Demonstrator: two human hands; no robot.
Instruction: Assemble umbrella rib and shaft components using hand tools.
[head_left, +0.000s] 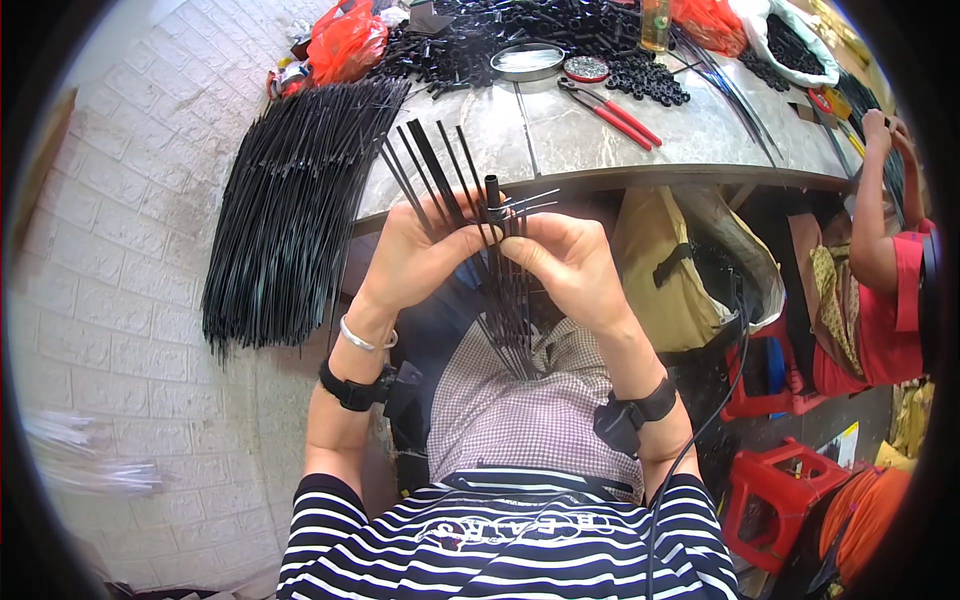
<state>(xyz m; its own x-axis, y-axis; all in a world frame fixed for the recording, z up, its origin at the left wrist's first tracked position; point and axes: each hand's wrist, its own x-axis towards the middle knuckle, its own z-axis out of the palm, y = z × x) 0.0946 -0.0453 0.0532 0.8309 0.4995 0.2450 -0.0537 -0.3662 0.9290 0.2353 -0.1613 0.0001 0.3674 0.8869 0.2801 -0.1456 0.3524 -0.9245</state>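
Note:
Above my lap, my left hand (425,258) is closed around a bundle of thin black strips (428,165), which fan out upward past its fingers. The lower ends of the strips hang down toward my checked trousers. A short black tube (491,188) stands upright at the bundle's right side. Thin wires (535,203) stick out to the right just below the tube's top. My right hand (570,262) pinches the bundle beneath the tube, thumb in front. Both thumbs almost meet there. Fingers behind the bundle are partly hidden.
A thick stack of long black strips (285,210) overhangs the table's left edge. On the table (450,150) lie red-handled pliers (612,115), a round dish (527,62), a small red-rimmed tin (586,68) and heaped black tubes (500,25). A co-worker's arm (872,210) and red stools (775,500) are at right.

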